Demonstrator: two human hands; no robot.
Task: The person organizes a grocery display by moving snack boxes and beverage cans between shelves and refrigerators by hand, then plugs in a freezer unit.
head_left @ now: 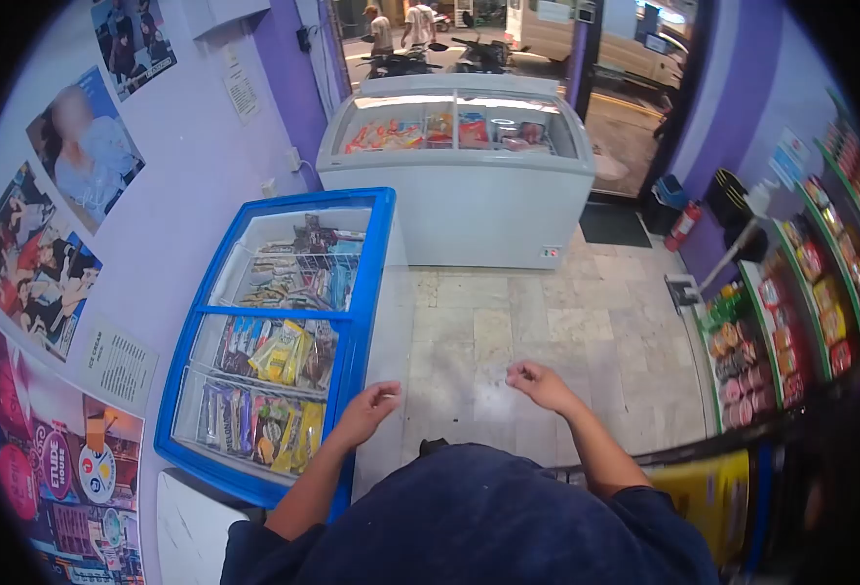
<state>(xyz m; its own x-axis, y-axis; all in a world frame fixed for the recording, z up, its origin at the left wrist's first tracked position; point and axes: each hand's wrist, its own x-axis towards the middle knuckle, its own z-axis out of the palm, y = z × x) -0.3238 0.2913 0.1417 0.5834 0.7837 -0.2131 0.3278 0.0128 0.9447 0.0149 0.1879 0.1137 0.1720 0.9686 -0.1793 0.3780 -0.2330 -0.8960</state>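
My left hand (366,409) hovers beside the near right corner of a blue-framed chest freezer (366,283). Its fingers are pinched together on what looks like a small white thing (388,394), too small to identify. My right hand (539,382) is raised over the tiled floor (586,331), about a hand's width to the right of my left hand. Its fingers are curled in, and nothing shows in them. Both forearms reach out from dark blue sleeves. Under the freezer's glass lids lie several wrapped ice creams (279,356) in wire baskets.
A white chest freezer (469,195) with curved glass stands ahead by the open doorway. Snack shelves (800,302) line the right wall, with a red extinguisher (683,226) beside them. Posters (45,263) cover the left wall. People and motorbikes are outside.
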